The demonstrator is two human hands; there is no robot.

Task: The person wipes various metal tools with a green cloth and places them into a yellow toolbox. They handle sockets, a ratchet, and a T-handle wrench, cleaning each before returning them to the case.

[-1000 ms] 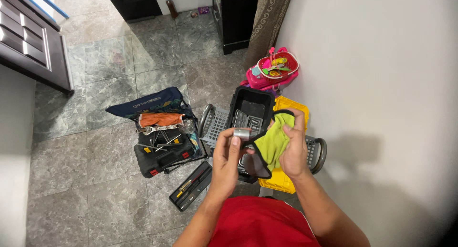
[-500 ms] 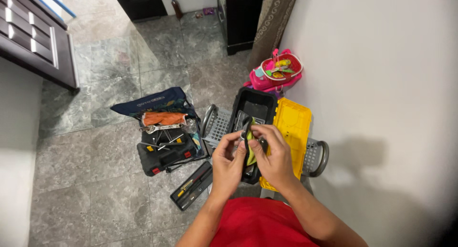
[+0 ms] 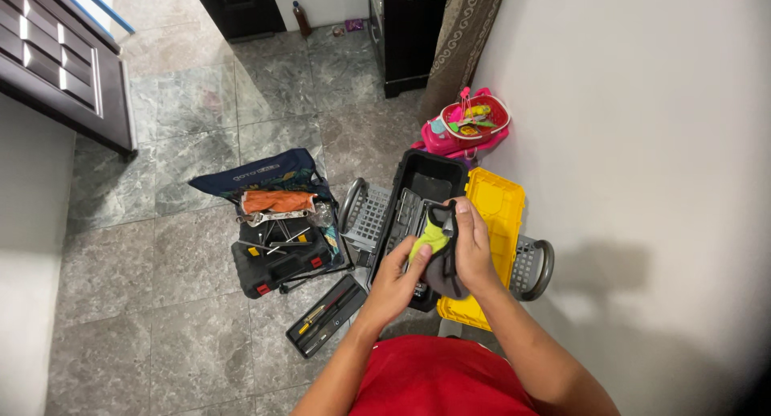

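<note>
My left hand (image 3: 396, 281) and my right hand (image 3: 471, 251) meet over an open black tool case (image 3: 424, 175) with a yellow lid (image 3: 495, 203). Both hands grip a bunched yellow-green and black cloth (image 3: 434, 241). The left fingers pinch its green part from below, and the right hand wraps around its dark part from the right. The small metal cylinder seen earlier is hidden, and I cannot tell whether it is inside the cloth.
The case rests on a grey slatted rack (image 3: 365, 211). On the tiled floor to the left lie a black toolbox (image 3: 277, 262), a blue bag (image 3: 257, 171), an orange rag (image 3: 277, 201) and a screwdriver tray (image 3: 321, 316). A pink toy basket (image 3: 470, 119) stands by the white wall.
One second ago my left hand held a bare metal cylinder and my right held the spread cloth. The hands came together, the cloth bunched up, and the cylinder went out of sight.
</note>
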